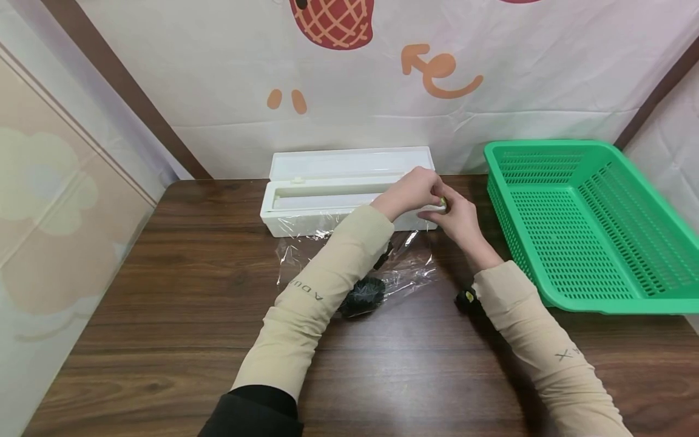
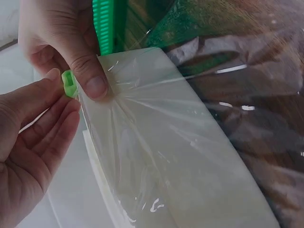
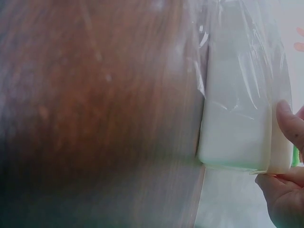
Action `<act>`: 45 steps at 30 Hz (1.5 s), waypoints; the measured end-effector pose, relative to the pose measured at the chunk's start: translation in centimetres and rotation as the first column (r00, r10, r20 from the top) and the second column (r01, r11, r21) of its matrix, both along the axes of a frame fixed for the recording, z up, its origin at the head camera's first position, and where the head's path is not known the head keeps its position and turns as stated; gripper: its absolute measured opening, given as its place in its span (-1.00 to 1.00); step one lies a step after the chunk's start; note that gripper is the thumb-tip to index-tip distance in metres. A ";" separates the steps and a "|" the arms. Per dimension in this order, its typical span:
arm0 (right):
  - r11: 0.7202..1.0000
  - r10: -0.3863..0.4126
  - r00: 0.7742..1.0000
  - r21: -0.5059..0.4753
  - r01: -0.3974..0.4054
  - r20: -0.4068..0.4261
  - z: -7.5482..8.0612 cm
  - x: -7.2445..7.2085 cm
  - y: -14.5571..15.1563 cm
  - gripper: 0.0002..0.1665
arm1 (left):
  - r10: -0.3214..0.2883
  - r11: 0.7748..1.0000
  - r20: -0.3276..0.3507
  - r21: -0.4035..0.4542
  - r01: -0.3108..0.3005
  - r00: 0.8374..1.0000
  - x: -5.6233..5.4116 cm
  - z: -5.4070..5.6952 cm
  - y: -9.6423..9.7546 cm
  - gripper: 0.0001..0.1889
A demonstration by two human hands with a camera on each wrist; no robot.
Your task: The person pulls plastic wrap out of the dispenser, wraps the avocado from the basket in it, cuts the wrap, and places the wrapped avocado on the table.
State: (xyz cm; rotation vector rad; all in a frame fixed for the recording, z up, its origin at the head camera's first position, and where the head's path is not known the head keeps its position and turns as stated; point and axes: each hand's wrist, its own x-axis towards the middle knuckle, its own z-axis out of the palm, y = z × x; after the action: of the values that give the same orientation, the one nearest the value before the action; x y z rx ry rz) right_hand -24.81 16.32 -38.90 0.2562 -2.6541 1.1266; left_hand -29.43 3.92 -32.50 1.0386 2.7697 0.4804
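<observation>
A long white cling film box with its lid raised stands at the back of the table. Clear film hangs over its front and spreads on the table. My left hand reaches over the right end and pinches a small green slider at the rim. With its thumb on the film-covered front, my right hand grips the box's right end; its other fingers are partly hidden. Creases fan out from that thumb in the left wrist view. A dark lumpy thing is partly hidden by my left sleeve.
A green plastic basket stands to the right. A small black thing with a yellow-green mark shows beside my right sleeve. A white printed cloth hangs right behind the box.
</observation>
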 end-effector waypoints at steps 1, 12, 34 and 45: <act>1.000 -0.001 1.000 0.003 0.001 0.007 0.0 0.0 0.0 -0.28 | 0.009 1.000 0.003 0.007 -0.009 1.000 -0.1 -0.1 0.0 -0.90; 1.000 0.008 0.999 -0.023 -0.008 0.038 0.1 -0.1 0.1 -0.27 | 0.063 0.997 0.044 0.049 -0.065 0.997 -0.3 -0.3 0.4 -0.88; 1.000 -0.011 0.999 0.002 0.011 -0.050 0.1 -0.3 0.2 -0.39 | 0.125 0.992 0.032 0.010 -0.126 0.992 -0.2 0.2 -0.1 -0.91; 1.000 -0.017 0.999 0.025 0.018 -0.050 -0.1 -0.4 0.3 -0.26 | 0.123 0.992 0.022 0.003 -0.123 0.992 -0.2 0.1 -0.2 -0.91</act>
State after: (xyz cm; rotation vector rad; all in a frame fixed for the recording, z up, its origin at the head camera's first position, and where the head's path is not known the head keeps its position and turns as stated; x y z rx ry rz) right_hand -25.18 16.64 -39.04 0.2613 -2.6240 1.0673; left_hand -29.59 3.71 -32.41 0.8612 2.8262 0.5111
